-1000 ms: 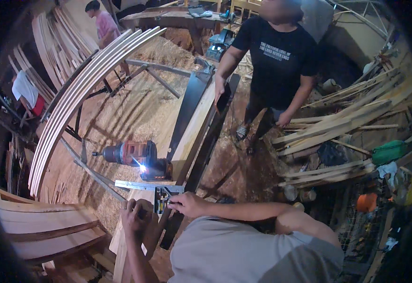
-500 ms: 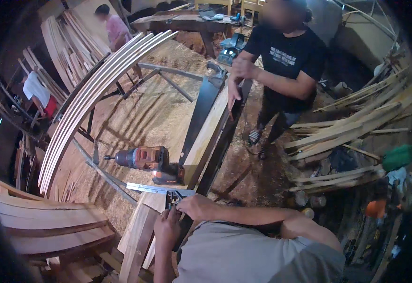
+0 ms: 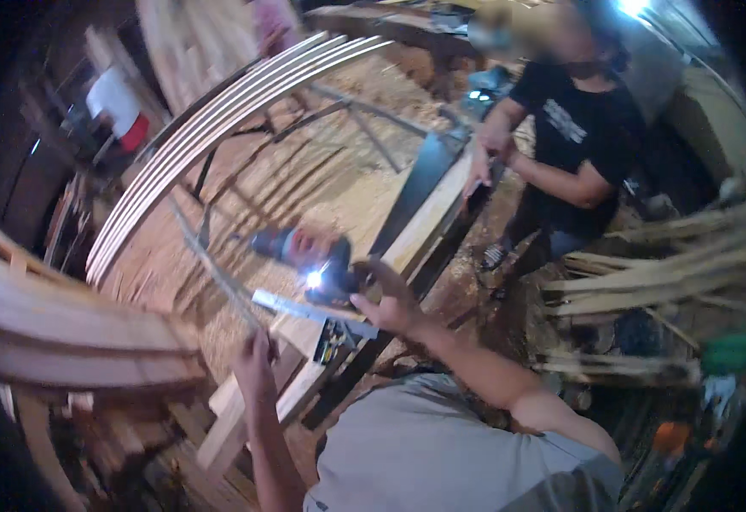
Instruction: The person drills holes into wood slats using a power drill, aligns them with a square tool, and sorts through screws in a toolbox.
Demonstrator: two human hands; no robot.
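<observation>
The drill (image 3: pixel 309 254) sits on the long board (image 3: pixel 426 219), its nose poking left past the edge, and the right hand (image 3: pixel 391 299) has bent fingers at its bottom (too blurry to tell if they grip). The left hand (image 3: pixel 256 369) looks curled near the metal ruler (image 3: pixel 283 305), holding what I can't tell; dusty floor (image 3: pixel 253 203) spreads from the drill's nose toward the curved strips (image 3: pixel 206 132).

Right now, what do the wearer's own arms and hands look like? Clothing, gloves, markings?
Left hand and right hand: no gloves. Left forearm bare; right arm bare past the elbow. No watch, band or cable visible on either. Body wears a plain-looking grey top. Too blurred to tell rings or small markings.
</observation>
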